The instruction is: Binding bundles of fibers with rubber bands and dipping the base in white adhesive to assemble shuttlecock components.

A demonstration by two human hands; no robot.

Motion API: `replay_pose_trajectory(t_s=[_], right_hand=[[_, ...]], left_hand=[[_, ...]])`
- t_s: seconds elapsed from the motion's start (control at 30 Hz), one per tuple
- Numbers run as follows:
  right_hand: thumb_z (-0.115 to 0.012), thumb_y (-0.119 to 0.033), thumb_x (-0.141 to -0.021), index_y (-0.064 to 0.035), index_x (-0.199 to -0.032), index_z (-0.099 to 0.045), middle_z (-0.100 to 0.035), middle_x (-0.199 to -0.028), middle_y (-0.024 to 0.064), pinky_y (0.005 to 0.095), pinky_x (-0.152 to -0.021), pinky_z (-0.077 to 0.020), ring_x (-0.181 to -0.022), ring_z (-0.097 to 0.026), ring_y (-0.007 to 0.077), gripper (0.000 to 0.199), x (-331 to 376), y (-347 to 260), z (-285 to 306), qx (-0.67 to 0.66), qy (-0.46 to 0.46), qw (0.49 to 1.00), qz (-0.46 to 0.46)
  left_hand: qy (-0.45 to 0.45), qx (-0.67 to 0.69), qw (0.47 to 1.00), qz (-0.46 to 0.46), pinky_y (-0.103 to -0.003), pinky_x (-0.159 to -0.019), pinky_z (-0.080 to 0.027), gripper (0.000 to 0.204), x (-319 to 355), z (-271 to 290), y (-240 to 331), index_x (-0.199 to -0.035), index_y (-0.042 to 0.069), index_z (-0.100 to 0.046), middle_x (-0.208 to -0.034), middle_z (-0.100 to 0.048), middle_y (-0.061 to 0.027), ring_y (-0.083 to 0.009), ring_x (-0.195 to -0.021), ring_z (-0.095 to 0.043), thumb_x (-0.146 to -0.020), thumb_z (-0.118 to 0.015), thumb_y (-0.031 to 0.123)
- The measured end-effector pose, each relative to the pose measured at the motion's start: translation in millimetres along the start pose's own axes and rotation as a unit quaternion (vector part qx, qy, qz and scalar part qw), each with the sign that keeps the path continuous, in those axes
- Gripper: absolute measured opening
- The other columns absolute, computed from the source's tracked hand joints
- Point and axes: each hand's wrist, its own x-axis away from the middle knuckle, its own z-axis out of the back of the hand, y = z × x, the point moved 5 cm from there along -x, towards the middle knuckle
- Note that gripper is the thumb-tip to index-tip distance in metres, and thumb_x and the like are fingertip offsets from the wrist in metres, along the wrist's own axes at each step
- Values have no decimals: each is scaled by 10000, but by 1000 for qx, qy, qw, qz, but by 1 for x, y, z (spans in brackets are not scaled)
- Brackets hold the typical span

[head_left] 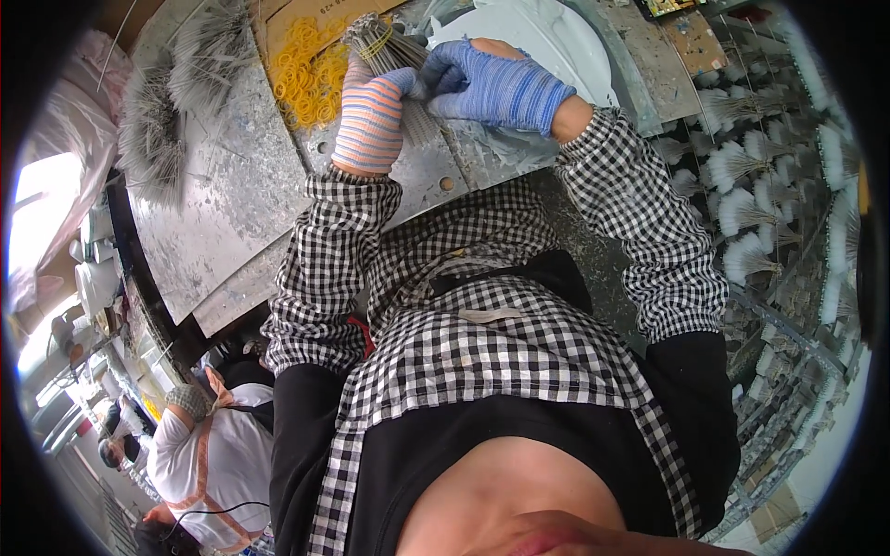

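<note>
A bundle of thin grey stems (378,48), with a yellow rubber band round its upper end, is held over the far edge of the work table. My left hand (371,120), in an orange, white and blue striped glove, is closed round it from the left. From the right my right hand (501,88), in a blue knitted glove, has its fingers curled against the bundle, close to my left thumb. Fine grey strands (422,125) fan out below the hands. The gloves hide the bundle's middle and the right fingertips.
Yellow rubber bands (306,79) lie heaped on cardboard beside my left hand. A round, pale surface of white paste (565,46) is behind my right hand. Loose grey strands (153,120) cover the table's left. White-tufted bundles (746,199) hang on racks at right. Another person (213,463) is at lower left.
</note>
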Motion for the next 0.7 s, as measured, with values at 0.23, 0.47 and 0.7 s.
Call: replay_pose_trajectory(t_s=[0.23,0.47,0.7], right_hand=[[-755,-273,-796,-64,-1098,-692,-750,-938,106,340,-827,-574,-854,-727,240,373,7,9,13,39,110,993,31],[-711,-408,-776,-117,-1108,-723,-742,-886,105,398,-771,-568,-806,-710,274,442,24,34,42,161,159,974,3],[-726,-538,-815,-112,-1086,-738,-753,-942,110,391,-839,-566,-878,-723,270,506,27,115,37,150,68,982,-95]], left_hand=[[-74,39,996,-27,-297,-708,-620,444,-26,-18,-9,-1261,-4,-543,-1050,-679,-129,-228,-898,-700,-839,-629,-112],[-145,-112,979,-90,-355,-839,-541,600,-25,-75,20,-1295,-8,-513,-1004,-642,-109,-249,-915,-646,-763,-790,7],[-251,-505,696,-445,-466,-907,-486,514,-24,-121,28,-1190,61,-591,-1101,-613,-197,-393,-1058,-585,-715,-784,94]])
